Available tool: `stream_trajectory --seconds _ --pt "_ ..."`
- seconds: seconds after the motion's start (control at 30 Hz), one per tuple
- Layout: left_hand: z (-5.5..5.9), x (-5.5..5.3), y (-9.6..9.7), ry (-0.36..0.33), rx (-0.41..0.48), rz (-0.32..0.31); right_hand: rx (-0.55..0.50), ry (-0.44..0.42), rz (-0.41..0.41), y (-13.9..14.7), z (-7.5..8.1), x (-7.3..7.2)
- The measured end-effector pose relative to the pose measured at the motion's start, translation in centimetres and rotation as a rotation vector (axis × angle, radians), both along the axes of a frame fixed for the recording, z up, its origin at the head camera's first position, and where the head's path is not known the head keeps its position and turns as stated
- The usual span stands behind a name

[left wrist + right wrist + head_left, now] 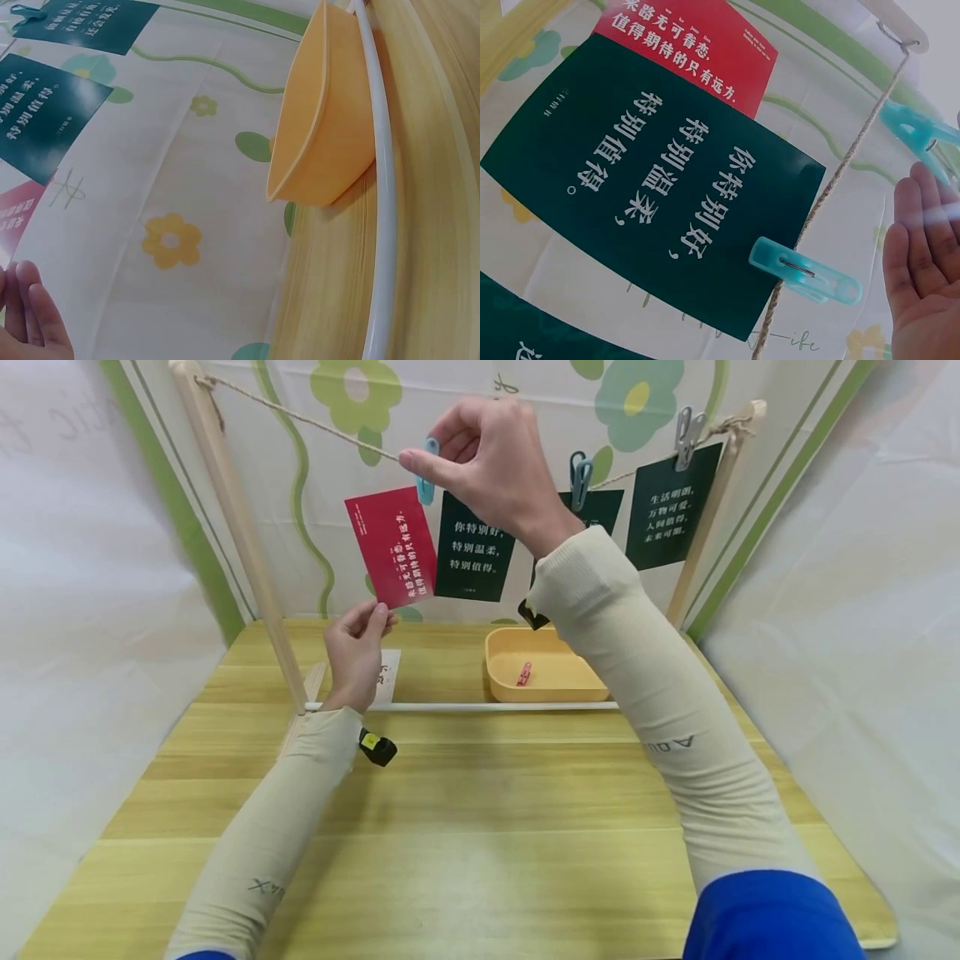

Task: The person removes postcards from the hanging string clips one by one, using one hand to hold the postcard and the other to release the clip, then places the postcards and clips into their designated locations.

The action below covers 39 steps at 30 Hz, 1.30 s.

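My right hand (495,464) pinches a light blue clothespin (427,472) at the rope (300,417). In the right wrist view one end of this clothespin (922,135) is right beside the rope. Low on the left, my left hand (356,652) pinches the bottom edge of a red card (390,545) with white writing. The red card's upper right corner is close to the held clothespin, and it overlaps the left edge of a dark green card (474,547). Another light blue clothespin (802,271) fixes that green card to the rope; my right hand hides it in the head view.
Farther right hang two more green cards, one under a blue-grey clip (581,481), one under a grey clip (686,439). Wooden posts (240,535) carry the rope. A white bar (465,706) crosses before a yellow tray (491,664) holding a pink clothespin (524,674). A white card (387,675) lies behind my left hand.
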<state>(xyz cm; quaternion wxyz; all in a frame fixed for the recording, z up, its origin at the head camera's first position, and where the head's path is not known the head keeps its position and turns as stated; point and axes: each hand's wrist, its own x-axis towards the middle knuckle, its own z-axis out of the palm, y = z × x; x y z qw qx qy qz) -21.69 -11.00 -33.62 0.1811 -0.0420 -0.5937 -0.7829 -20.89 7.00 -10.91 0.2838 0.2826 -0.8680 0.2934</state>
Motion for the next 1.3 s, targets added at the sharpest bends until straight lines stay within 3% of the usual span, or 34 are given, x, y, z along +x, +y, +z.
stream_trajectory --seconds 0.8,1.3 --pt "-1.2 -0.1 -0.7 -0.056 -0.010 0.026 0.011 -0.062 0.030 2.0 -2.8 0.3" --pt "-2.0 0.2 -0.9 -0.101 -0.102 0.032 0.012 -0.128 -0.017 3.8 -5.1 0.2"
